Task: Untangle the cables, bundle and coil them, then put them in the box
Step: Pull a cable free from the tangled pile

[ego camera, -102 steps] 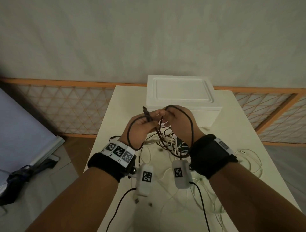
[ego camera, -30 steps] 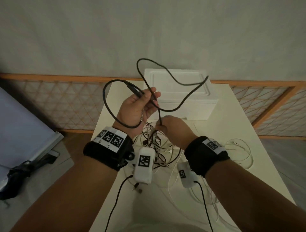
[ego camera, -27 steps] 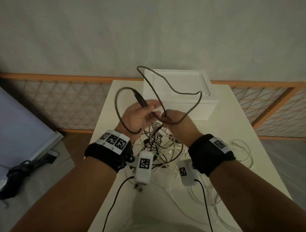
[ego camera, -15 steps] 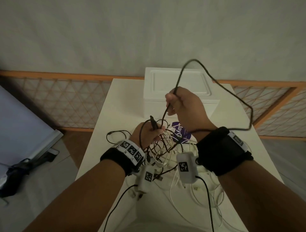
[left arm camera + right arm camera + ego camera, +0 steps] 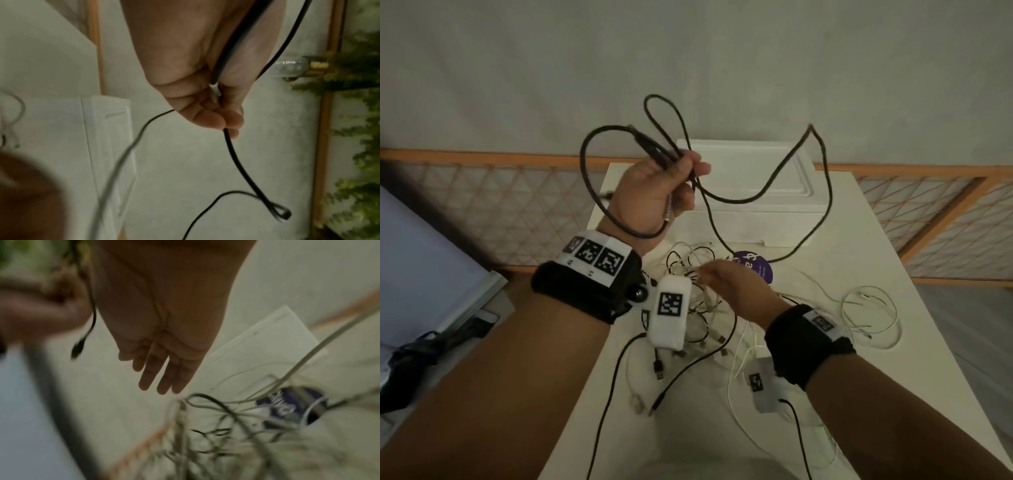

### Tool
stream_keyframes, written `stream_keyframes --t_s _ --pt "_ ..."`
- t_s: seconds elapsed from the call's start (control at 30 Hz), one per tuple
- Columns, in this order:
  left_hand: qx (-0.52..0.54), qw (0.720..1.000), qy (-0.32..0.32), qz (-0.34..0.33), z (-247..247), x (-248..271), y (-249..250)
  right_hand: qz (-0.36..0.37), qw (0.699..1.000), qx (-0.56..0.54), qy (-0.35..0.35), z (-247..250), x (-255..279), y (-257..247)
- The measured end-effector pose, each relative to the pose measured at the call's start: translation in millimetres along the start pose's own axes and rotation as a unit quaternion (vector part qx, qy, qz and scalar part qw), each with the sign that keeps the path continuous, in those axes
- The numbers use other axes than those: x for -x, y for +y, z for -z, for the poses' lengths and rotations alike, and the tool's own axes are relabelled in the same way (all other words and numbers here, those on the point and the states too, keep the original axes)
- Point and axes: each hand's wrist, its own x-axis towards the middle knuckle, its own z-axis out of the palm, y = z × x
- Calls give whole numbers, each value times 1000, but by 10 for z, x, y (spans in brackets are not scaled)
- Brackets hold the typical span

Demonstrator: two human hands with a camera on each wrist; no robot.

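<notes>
Black cable (image 5: 726, 200) (looped) between left fingers (image 5: 688, 168)

The left hand (image 5: 654, 195) grips a looping black cable (image 5: 767, 192) above the white box (image 5: 756, 205) — the right hand (image 5: 736, 291) reaches over the cable tangle (image 5: 698, 318) on the table (image 5: 893, 377).

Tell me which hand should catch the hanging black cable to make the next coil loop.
Probably the right hand: its fingers are straight and hold nothing, low over the tangled pile. The left hand already grips the black cable, raised before the white box, anchoring the loops.
</notes>
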Motion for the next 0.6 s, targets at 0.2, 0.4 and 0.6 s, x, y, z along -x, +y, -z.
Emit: stream_keyframes --t_s 0.2,0.4,0.6 --pt "-93 991 -69 60 56 218 -342 24 901 -433 18 253 55 -532" --pt "-254 950 -150 105 89 466 -501 7 956 -290 43 369 304 -429" --pt "-385 907 52 163 535 453 -771 -151 907 -260 294 887 455 37"
